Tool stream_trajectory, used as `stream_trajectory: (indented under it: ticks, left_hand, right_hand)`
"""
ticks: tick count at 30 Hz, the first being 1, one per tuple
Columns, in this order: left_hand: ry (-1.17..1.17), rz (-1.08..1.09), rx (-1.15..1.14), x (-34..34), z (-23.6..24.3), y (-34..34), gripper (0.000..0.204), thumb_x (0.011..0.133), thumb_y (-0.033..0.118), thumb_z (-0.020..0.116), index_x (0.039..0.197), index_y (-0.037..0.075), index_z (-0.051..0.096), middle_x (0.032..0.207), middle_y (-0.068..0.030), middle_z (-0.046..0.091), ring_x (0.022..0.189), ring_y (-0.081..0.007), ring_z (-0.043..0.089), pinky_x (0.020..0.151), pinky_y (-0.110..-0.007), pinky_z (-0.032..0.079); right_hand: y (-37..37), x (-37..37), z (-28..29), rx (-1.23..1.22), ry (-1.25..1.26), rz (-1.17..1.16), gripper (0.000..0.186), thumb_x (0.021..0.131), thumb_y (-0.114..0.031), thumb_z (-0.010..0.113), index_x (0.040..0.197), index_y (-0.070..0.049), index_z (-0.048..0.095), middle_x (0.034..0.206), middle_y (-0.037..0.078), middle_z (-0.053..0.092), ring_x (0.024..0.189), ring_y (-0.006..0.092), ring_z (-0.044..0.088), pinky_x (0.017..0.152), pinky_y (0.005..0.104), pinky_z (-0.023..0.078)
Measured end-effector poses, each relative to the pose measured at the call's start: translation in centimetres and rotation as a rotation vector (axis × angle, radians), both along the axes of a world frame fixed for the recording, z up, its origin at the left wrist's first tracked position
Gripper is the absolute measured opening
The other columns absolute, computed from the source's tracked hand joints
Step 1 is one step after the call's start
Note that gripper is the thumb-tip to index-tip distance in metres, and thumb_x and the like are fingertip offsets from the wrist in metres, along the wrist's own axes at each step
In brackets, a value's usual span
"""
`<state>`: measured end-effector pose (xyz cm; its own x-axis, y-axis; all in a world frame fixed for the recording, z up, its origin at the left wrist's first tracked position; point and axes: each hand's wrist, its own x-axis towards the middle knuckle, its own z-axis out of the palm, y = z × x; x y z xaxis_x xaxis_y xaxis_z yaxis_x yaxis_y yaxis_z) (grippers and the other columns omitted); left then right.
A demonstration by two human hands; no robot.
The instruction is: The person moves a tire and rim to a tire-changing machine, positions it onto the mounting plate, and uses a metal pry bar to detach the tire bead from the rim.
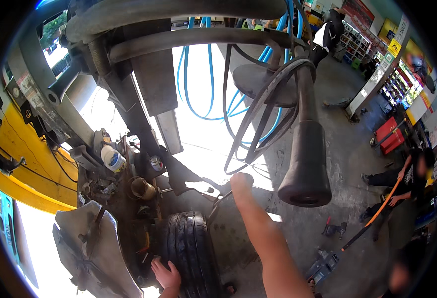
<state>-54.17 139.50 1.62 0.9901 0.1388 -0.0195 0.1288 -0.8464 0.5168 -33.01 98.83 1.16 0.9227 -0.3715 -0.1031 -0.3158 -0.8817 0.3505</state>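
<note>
A black car tire (188, 248) stands upright low in the middle of the view. My left hand (166, 274) is beside its left sidewall, fingers spread, and whether it touches the rubber I cannot tell. Further ahead, my right hand (241, 183) is closed around a metal bar (220, 203), whose lower part slants down toward the far right side of the tire. The bar's far end is hidden. To the left of the tire, a large worn grey plate (89, 243) stands on edge.
Overhead tire-machine arms (198, 37) carry a dark cone-ended post (305, 164) and looped hoses (265, 124). A cluttered ledge holds a white bucket (114, 160) and a tin (141, 188). At right, a person holds the orange handle (382, 203) of a floor jack (322, 268), near a power tool (335, 229).
</note>
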Motion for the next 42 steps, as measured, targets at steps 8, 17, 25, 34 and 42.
stream_trajectory:
  ticks: [8,17,25,34,42]
  left_hand:
    - [0.018,-0.008,-0.04,0.3,-0.2,0.4,0.048,0.087,0.02,0.061,0.126,-0.004,0.049,0.129,-0.027,0.05,0.122,-0.0479,0.048,0.102,-0.054,0.041]
    - [0.012,0.005,-0.03,0.2,-0.1,0.3,0.045,0.089,0.019,0.059,0.127,-0.003,0.049,0.128,-0.0257,0.051,0.121,-0.0465,0.049,0.102,-0.053,0.04]
    - [-0.021,-0.105,-0.076,0.2,1.1,-0.2,0.05,0.09,0.022,0.057,0.134,0.0,0.051,0.142,-0.0227,0.051,0.133,-0.0436,0.046,0.11,-0.052,0.037]
    - [-0.034,-0.361,0.022,0.4,1.1,0.3,0.05,0.091,0.024,0.057,0.137,0.004,0.056,0.151,-0.0197,0.048,0.141,-0.0423,0.041,0.117,-0.054,0.031]
    - [-0.021,-0.321,-0.052,0.3,1.4,0.1,0.047,0.088,0.021,0.062,0.132,0.006,0.06,0.15,-0.0198,0.048,0.14,-0.043,0.042,0.115,-0.052,0.036]
  right_hand:
    - [-0.4,-0.5,1.2,-0.026,0.253,0.152,0.007,0.08,-0.015,0.073,0.085,-0.016,0.078,0.082,0.001,0.074,0.078,0.0204,0.073,0.053,0.0409,0.056]
    - [-0.1,-0.2,1.2,-0.029,0.286,0.134,0.009,0.084,-0.014,0.07,0.086,-0.013,0.079,0.081,0.001,0.074,0.072,0.0216,0.073,0.051,0.0446,0.055]
    - [0.1,-0.3,-1.7,-0.014,0.128,0.045,0.012,0.086,-0.016,0.067,0.087,-0.017,0.079,0.086,0.003,0.075,0.086,0.0232,0.074,0.066,0.0395,0.058]
    - [0.1,0.7,-9.7,0.165,0.152,0.132,0.014,0.087,-0.012,0.067,0.094,-0.013,0.079,0.093,0.004,0.076,0.085,0.025,0.075,0.066,0.0418,0.06]
    - [0.8,2.0,-10.6,0.196,0.354,0.107,0.019,0.095,-0.014,0.061,0.104,-0.011,0.077,0.099,0.007,0.076,0.087,0.0291,0.075,0.063,0.0503,0.06]
